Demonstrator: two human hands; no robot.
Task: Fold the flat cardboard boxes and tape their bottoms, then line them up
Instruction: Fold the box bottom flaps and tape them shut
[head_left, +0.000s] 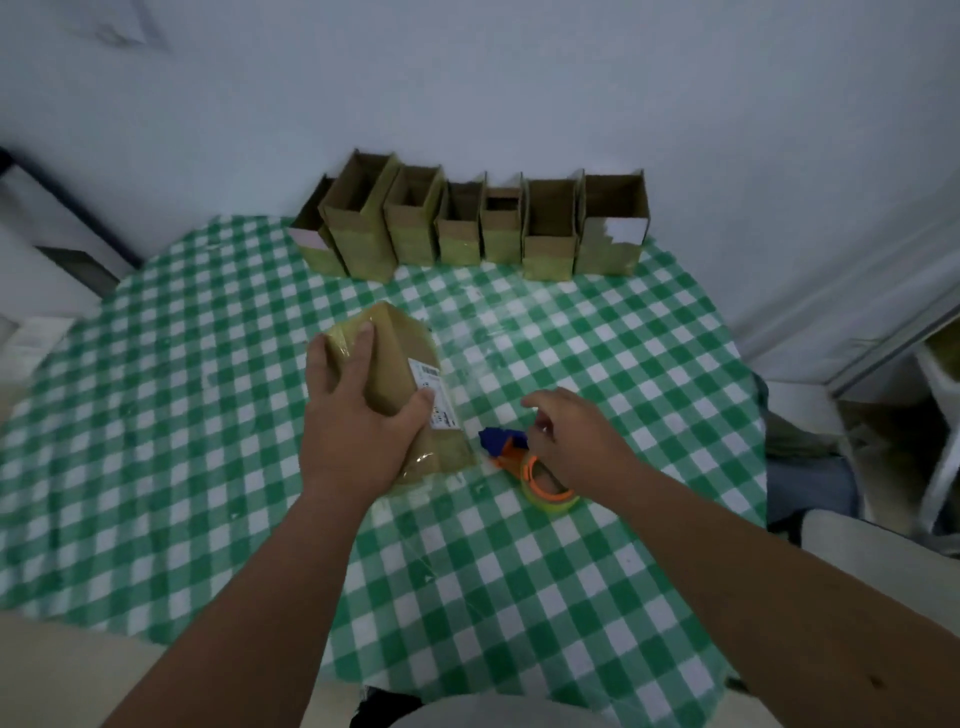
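Note:
A folded brown cardboard box (400, 358) lies on its side in the middle of the table, with clear tape over its far end and a white label on one face. My left hand (353, 410) grips it from above, fingers over the top and thumb on the labelled side. My right hand (576, 441) hovers just above the tape dispenser (524, 462), an orange and blue one with a roll of clear tape, lying right of the box. Its fingers are loosely curled and hold nothing. Several folded boxes (467, 223) stand upright in a row at the table's far edge.
A green and white checked cloth covers the table (208, 415). A white wall rises right behind the row of boxes. A dark-framed object (57, 218) stands at the left, and a white piece of furniture (883, 364) and a chair at the right.

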